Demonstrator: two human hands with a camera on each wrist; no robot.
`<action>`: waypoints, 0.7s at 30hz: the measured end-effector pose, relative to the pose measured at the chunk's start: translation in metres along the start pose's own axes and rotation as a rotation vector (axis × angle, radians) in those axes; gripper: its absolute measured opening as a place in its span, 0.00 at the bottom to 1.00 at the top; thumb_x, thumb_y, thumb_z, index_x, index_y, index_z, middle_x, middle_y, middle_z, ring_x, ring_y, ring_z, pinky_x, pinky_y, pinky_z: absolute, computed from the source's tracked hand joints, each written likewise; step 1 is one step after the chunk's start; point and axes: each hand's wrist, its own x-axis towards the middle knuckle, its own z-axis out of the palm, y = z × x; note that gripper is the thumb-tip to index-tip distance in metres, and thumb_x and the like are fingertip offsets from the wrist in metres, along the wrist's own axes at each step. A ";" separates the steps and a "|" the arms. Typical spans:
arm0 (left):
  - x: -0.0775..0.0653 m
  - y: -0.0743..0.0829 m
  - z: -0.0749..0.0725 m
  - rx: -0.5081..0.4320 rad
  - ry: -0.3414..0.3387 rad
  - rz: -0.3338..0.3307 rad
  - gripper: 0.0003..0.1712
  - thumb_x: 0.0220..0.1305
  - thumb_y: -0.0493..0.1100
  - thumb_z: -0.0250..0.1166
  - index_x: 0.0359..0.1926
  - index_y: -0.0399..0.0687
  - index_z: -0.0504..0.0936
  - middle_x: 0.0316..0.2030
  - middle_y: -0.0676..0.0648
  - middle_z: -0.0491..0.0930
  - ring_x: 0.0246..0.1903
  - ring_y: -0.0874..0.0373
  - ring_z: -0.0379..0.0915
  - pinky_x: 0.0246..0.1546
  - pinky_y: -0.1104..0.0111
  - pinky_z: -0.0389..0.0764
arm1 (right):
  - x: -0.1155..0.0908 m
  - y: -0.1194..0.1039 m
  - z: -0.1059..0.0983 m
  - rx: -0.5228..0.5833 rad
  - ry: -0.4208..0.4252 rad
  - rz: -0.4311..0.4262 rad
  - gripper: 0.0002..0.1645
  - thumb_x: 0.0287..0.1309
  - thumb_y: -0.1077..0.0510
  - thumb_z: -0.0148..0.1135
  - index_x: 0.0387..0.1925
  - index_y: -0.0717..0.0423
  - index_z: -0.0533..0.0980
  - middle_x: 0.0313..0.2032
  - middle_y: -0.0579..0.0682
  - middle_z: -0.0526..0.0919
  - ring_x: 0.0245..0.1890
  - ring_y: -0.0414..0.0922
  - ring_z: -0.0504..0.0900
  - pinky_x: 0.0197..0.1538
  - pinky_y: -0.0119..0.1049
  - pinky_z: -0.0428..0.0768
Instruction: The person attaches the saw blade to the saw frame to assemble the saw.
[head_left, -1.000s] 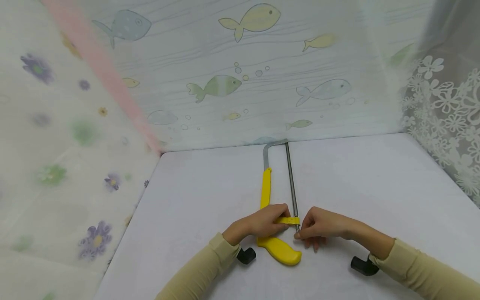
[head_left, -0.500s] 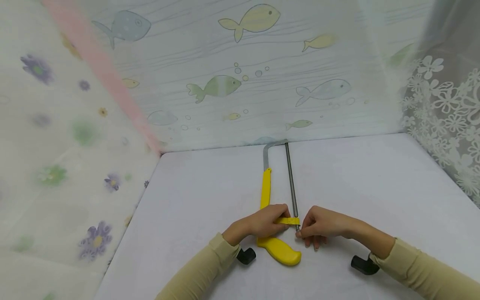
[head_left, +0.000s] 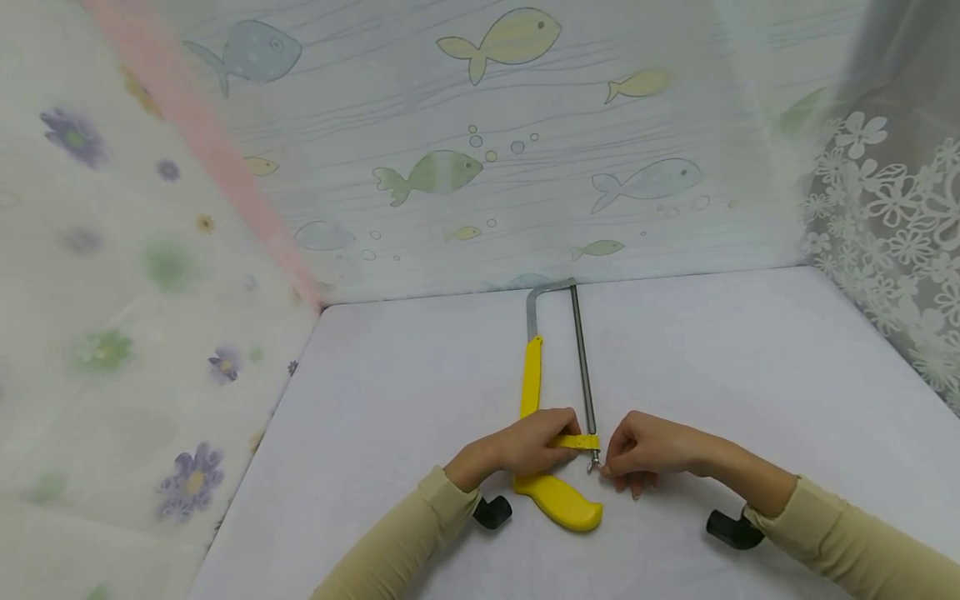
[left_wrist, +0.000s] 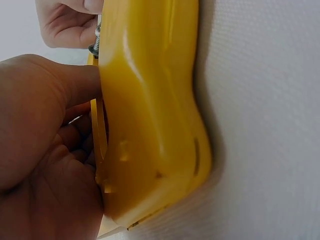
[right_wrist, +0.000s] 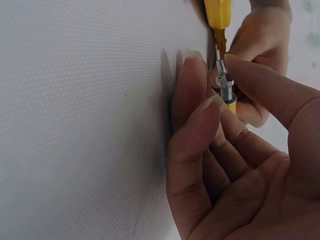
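A hacksaw lies flat on the white table, its yellow handle nearest me and its grey frame end farthest away. My left hand grips the saw at the yellow bracket, thumb on one side and fingers curled behind. At the near end of the dark blade bar a metal wing nut sticks out on its threaded bolt. My right hand, fingers bent, has its thumb and fingertips at the right wing of the nut. The right wrist view shows the bolt between thumb and fingers.
Black curved pieces sit by each wrist. Behind the table hangs a curtain printed with fish. A flowered curtain closes the left side, and a lace one the right.
My right hand has shifted slightly to the right, so both wings of the nut, covered earlier by the fingertips, now show. The left hand and the hacksaw have stayed in place.
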 end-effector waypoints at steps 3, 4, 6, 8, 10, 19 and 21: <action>0.000 0.000 0.001 -0.003 0.000 -0.004 0.07 0.74 0.41 0.62 0.49 0.49 0.75 0.43 0.57 0.78 0.38 0.66 0.69 0.44 0.78 0.73 | 0.000 -0.001 0.000 -0.010 0.005 -0.004 0.12 0.64 0.57 0.68 0.29 0.62 0.83 0.22 0.53 0.83 0.19 0.43 0.78 0.21 0.29 0.71; -0.001 0.000 0.001 -0.002 0.000 -0.005 0.07 0.74 0.41 0.62 0.49 0.49 0.75 0.43 0.57 0.78 0.38 0.66 0.69 0.44 0.78 0.73 | 0.000 -0.001 0.000 -0.013 0.007 -0.006 0.11 0.64 0.58 0.68 0.29 0.62 0.82 0.22 0.53 0.82 0.19 0.43 0.78 0.21 0.29 0.72; -0.001 0.000 0.000 0.006 0.002 0.003 0.07 0.74 0.41 0.62 0.49 0.49 0.75 0.43 0.57 0.78 0.39 0.66 0.69 0.44 0.78 0.73 | 0.001 -0.001 0.000 -0.024 0.011 -0.014 0.11 0.63 0.58 0.69 0.29 0.62 0.82 0.21 0.52 0.82 0.18 0.43 0.77 0.21 0.29 0.71; 0.000 0.001 0.000 0.014 0.004 0.012 0.07 0.75 0.41 0.62 0.49 0.49 0.74 0.43 0.57 0.78 0.39 0.66 0.69 0.44 0.78 0.73 | 0.001 -0.001 0.000 -0.033 0.014 -0.021 0.11 0.63 0.58 0.69 0.28 0.62 0.82 0.20 0.52 0.81 0.18 0.43 0.75 0.21 0.30 0.71; 0.000 0.001 -0.001 0.019 0.006 0.019 0.07 0.75 0.41 0.62 0.49 0.49 0.74 0.43 0.56 0.78 0.39 0.65 0.69 0.44 0.78 0.72 | 0.001 -0.001 0.000 -0.035 0.015 -0.029 0.10 0.62 0.59 0.69 0.28 0.62 0.81 0.19 0.52 0.80 0.17 0.42 0.73 0.21 0.30 0.70; 0.000 0.002 -0.001 0.013 0.001 0.009 0.07 0.74 0.41 0.62 0.49 0.49 0.74 0.43 0.56 0.77 0.38 0.65 0.69 0.44 0.77 0.72 | 0.003 0.000 0.002 -0.017 -0.002 -0.045 0.09 0.61 0.59 0.70 0.28 0.61 0.83 0.20 0.52 0.81 0.17 0.42 0.73 0.21 0.28 0.69; 0.000 0.001 -0.001 0.005 0.000 0.010 0.07 0.74 0.41 0.62 0.49 0.49 0.74 0.43 0.56 0.78 0.38 0.65 0.69 0.44 0.77 0.73 | 0.004 0.000 0.003 -0.021 -0.002 -0.047 0.12 0.62 0.57 0.70 0.26 0.61 0.83 0.19 0.52 0.81 0.17 0.42 0.74 0.20 0.29 0.68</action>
